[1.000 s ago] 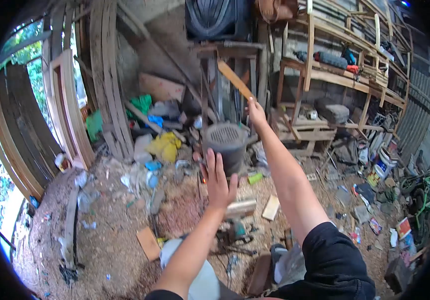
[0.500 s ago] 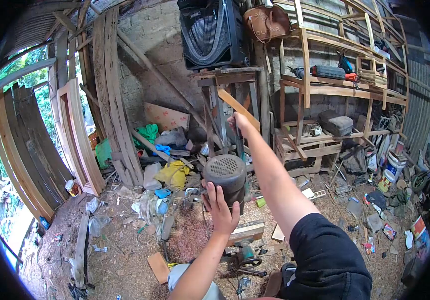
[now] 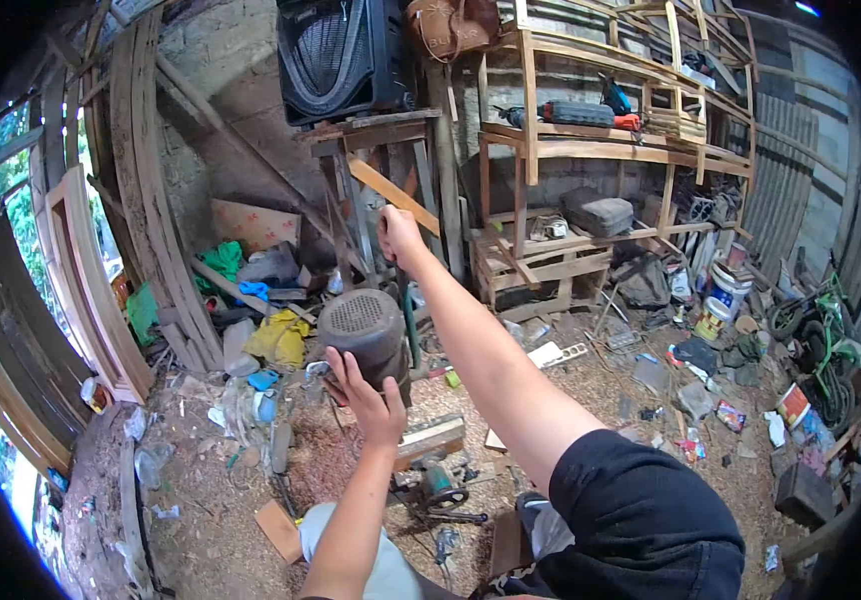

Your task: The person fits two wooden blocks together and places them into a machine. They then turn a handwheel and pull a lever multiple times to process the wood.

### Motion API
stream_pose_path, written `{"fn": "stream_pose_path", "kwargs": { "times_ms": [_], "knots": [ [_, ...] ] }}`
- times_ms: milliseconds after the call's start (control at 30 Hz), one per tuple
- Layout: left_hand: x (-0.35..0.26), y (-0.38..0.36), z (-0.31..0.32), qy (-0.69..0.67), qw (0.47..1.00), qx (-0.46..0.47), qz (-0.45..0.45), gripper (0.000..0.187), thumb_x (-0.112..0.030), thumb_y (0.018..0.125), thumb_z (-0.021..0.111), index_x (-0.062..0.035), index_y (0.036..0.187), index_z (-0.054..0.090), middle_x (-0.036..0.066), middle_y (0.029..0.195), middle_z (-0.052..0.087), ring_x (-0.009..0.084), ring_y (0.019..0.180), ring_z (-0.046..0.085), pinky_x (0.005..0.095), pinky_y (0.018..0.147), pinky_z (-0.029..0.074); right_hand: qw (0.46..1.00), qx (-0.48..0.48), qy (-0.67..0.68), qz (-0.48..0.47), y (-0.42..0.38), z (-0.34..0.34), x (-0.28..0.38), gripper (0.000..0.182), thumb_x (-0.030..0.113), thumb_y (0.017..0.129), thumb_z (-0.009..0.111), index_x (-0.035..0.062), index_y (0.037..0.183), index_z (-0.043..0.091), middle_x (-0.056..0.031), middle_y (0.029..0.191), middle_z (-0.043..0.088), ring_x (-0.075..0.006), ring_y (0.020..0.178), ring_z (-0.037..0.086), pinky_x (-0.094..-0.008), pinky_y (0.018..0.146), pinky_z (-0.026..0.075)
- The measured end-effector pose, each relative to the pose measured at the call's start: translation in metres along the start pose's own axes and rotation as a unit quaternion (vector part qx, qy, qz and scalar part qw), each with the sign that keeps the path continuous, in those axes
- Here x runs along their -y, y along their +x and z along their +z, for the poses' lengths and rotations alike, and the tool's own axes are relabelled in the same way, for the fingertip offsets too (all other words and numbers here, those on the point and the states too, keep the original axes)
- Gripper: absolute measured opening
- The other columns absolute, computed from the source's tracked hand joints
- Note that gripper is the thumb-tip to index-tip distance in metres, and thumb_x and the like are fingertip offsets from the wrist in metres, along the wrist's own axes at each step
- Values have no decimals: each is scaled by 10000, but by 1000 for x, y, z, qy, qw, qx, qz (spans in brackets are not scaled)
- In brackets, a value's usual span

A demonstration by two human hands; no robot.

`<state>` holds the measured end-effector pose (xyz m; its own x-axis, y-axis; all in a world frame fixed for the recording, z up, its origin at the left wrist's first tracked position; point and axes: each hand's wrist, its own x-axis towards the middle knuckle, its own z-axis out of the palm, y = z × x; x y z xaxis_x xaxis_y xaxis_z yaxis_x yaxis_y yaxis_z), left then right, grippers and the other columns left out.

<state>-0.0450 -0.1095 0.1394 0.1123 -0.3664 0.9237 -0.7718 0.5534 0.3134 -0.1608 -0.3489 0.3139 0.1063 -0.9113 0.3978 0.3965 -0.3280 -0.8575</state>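
A dark, worn electric motor (image 3: 361, 325) with a round perforated end cap is in front of me, above the floor. My left hand (image 3: 373, 405) presses against its near side, fingers spread along the housing. Beyond the motor, my right hand (image 3: 400, 238) is closed in a fist around a dark handle, mostly hidden by the hand and forearm. A dark green bar (image 3: 411, 325) shows beside the motor. Behind the right fist a flat wooden strip (image 3: 391, 194) slants across a stand. Below on the floor are a wood block (image 3: 431, 441) and a small green power tool (image 3: 440, 487).
A speaker (image 3: 346, 60) tops the wooden stand (image 3: 381, 130) ahead. Wooden shelving (image 3: 611, 150) with tools is on the right. Boards and a door frame (image 3: 96, 290) lean at left. Rags, a yellow cloth (image 3: 278, 338), buckets (image 3: 721, 300) and a small green bike (image 3: 831, 345) stand or lie around.
My view has turned right, so the room has shifted left. Both hands keep their places on the motor and handle, and more of the right side with the bike shows.
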Motion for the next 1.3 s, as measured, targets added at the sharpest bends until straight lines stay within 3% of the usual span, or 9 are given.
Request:
{"fn": "stream_pose_path", "kwargs": {
  "times_ms": [433,733,800,833,900,1067,1133,1200,1300],
  "knots": [
    [-9,-6,-6,53,998,-20,-17,655,-253,1017,488,-43,1598,272,210,1682,220,342,1563,219,540,1243,-25,976,-16,-70,-204,-102,8,16,393,193,951,468,56,584,490,-25,483,456,-119,403,402,-286,408,280],
    [-15,-12,-30,75,997,18,-1,642,-258,1001,547,-55,1576,346,203,1669,263,344,1546,256,546,1242,22,980,-18,-15,-197,-138,12,21,341,171,963,484,53,646,528,-18,519,464,-119,414,411,-276,416,304],
    [-12,-7,-38,82,996,27,-1,631,-257,994,559,-59,1562,370,198,1660,286,337,1532,286,539,1239,50,984,-12,-24,-178,-141,8,21,321,144,972,501,36,675,551,13,593,490,-86,522,436,-270,498,320],
    [-8,-5,-42,84,996,25,18,620,-255,981,577,-62,1541,395,192,1643,319,324,1503,324,526,1225,87,980,-28,-23,-194,-139,12,19,335,179,970,495,64,657,523,-15,521,456,-115,415,408,-276,412,313],
    [-2,3,-46,66,997,5,40,543,-250,947,617,-71,1442,484,173,1580,413,294,1424,400,496,1178,169,977,-10,-27,-210,-137,8,16,338,234,1001,470,74,707,518,-10,533,452,-106,423,409,-268,409,313],
    [-3,26,-44,25,998,-31,41,449,-250,945,613,-88,1357,537,149,1520,476,303,1401,436,491,1170,184,976,-17,-4,-219,-144,10,13,358,316,1044,461,80,784,529,-8,552,464,-93,430,414,-254,407,309],
    [-6,41,-43,24,997,-4,78,430,-243,940,613,-96,1338,548,110,1456,543,291,1369,486,488,1173,183,981,-17,8,-194,-146,9,13,352,231,1061,504,74,746,520,29,616,470,-59,501,411,-239,469,298],
    [-11,58,-38,43,995,-28,91,313,-235,928,614,-98,1209,616,65,1256,655,268,1221,587,479,1126,227,980,-19,-10,-196,-146,8,13,359,225,1062,496,71,739,509,31,613,455,-59,509,401,-242,473,296],
    [-16,87,-31,54,995,-61,62,127,-178,934,574,-101,848,625,30,824,629,229,821,573,425,950,299,976,-19,-14,-216,-141,7,9,344,251,1046,479,75,751,498,-1,555,445,-79,435,384,-249,412,288]
  ]
}}
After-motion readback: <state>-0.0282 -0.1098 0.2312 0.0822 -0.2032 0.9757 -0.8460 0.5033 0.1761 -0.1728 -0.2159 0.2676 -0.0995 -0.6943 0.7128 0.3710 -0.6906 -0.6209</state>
